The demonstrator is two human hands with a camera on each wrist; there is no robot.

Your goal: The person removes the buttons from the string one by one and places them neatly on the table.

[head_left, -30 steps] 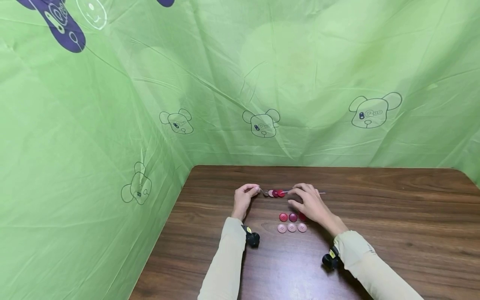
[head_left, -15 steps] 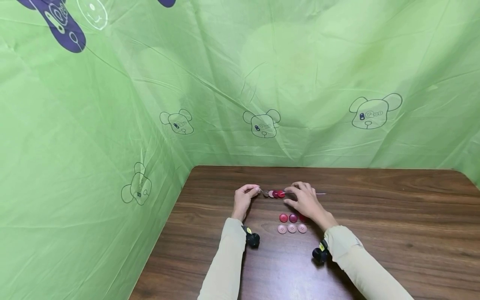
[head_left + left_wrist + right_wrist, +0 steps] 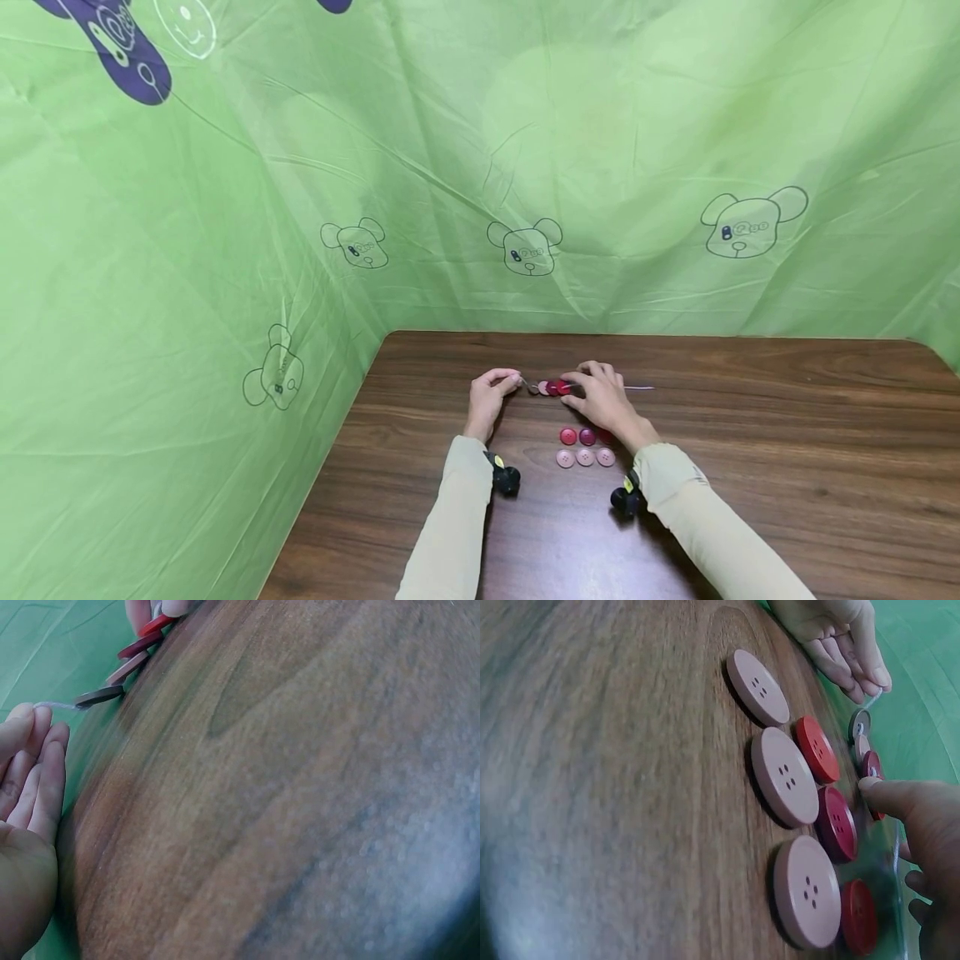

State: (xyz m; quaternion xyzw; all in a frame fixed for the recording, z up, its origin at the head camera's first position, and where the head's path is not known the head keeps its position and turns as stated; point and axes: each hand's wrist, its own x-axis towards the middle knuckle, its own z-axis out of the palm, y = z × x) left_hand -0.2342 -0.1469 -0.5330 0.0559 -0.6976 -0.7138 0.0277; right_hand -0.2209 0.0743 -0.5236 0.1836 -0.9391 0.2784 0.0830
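My left hand point(image 3: 487, 402) pinches the left end of a pale string point(image 3: 54, 704) between thumb and fingertips. Threaded on that string, overlapping in a row, are a dark grey-brown button point(image 3: 98, 696), a light pink button point(image 3: 127, 667), a dark maroon button point(image 3: 140, 645) and a bright red button point(image 3: 156, 624). At the row's right end, my right hand point(image 3: 606, 398) pinches the red button, thumb and index finger at its edge. The string's free end point(image 3: 640, 387) runs out to the right past this hand. Part of the red button is hidden behind the thumb in the right wrist view.
Nearer me lie two rows of loose four-hole buttons: a front row of light pink ones point(image 3: 784, 777) and a row behind with a red one point(image 3: 817, 749), a maroon one point(image 3: 837, 824) and a darker red one point(image 3: 859, 917). Green cloth point(image 3: 450, 167) hangs behind the wooden table point(image 3: 787, 433).
My right hand has slid left along the string until its fingertips are at the red button, and its forearm has swung left with it. The left hand and button row stay nearly still.
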